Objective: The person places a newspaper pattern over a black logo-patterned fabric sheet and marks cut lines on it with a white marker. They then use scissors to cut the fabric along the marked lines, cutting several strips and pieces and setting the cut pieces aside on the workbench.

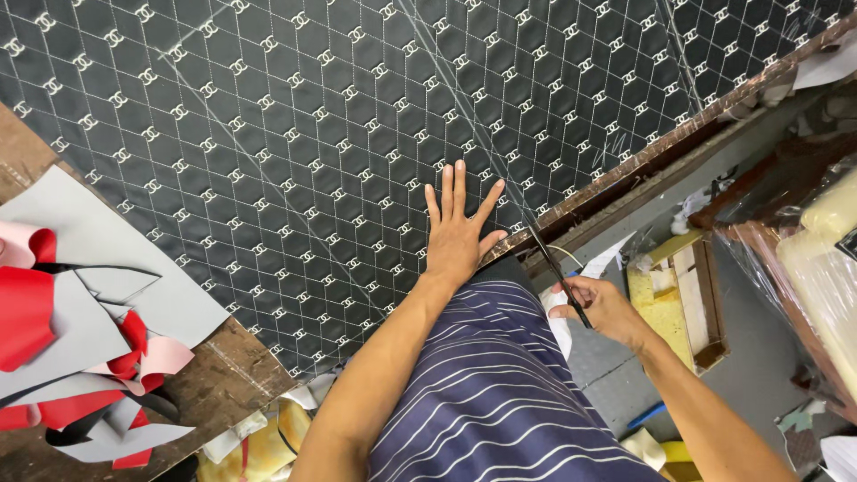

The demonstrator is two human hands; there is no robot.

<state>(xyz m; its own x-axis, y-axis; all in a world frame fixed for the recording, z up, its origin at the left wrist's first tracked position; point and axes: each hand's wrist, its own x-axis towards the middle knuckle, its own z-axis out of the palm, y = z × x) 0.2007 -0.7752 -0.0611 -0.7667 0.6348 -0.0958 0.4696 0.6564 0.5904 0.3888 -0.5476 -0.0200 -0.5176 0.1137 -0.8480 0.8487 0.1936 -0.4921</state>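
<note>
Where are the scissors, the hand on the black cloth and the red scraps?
scissors (pixel 558 272): head view, on the blades.
left hand (pixel 457 236): head view, its back.
red scraps (pixel 22 317): head view, big piece.

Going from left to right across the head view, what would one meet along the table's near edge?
Red and grey scraps → left hand flat on the quilted black sheet → scissors in the right hand → yellow foam block.

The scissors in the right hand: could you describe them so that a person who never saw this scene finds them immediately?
Start from the big dark quilted sheet covering the table, and follow its near edge to the right, past the flat left hand. Just off that edge, the right hand grips the scissors, their blades pointing up toward the sheet. They are the only thin, black, straight tool here.
</note>
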